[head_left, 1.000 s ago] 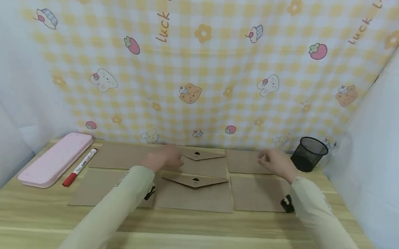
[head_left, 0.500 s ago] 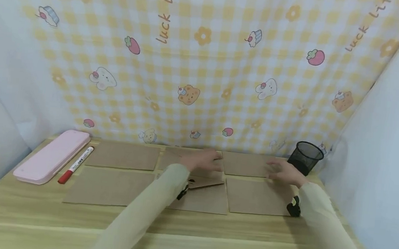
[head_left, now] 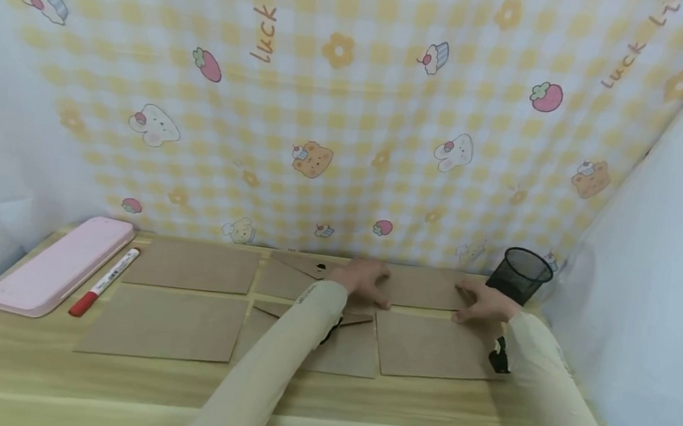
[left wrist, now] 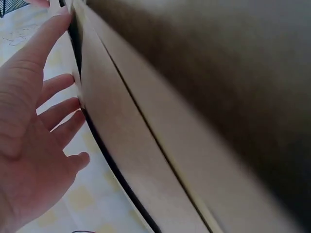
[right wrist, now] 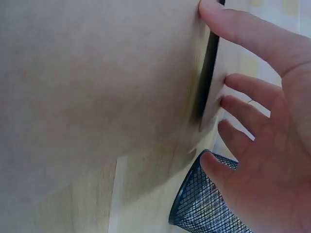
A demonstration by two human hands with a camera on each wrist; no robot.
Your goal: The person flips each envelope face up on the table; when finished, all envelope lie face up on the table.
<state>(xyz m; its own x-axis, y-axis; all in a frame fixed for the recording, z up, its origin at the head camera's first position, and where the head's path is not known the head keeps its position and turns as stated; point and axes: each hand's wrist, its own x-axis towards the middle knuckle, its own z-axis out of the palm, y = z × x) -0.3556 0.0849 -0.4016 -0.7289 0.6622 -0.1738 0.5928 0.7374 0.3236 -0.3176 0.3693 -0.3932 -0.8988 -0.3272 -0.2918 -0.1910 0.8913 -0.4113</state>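
Both hands at the back right envelope (head_left: 427, 288) near the table's (head_left: 323, 403) far edge — left hand (head_left: 366, 280) and right hand (head_left: 484, 303) with fingers straight, pressed on its two ends, nothing gripped. Could slide crooked onto its neighbours or knock the mesh cup (head_left: 521, 275) at the back right corner. Half a second ago, left hand nearer the middle envelope (head_left: 289, 276).

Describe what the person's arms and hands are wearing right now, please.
Both arms wear long, loose sleeves of pale beige-green cloth reaching to the wrists: the left sleeve and the right sleeve. A small black device sits at each wrist, clearest on the right. Faint dark lettering marks the left sleeve near the cuff. The left hand and right hand are bare: no gloves, no rings visible.
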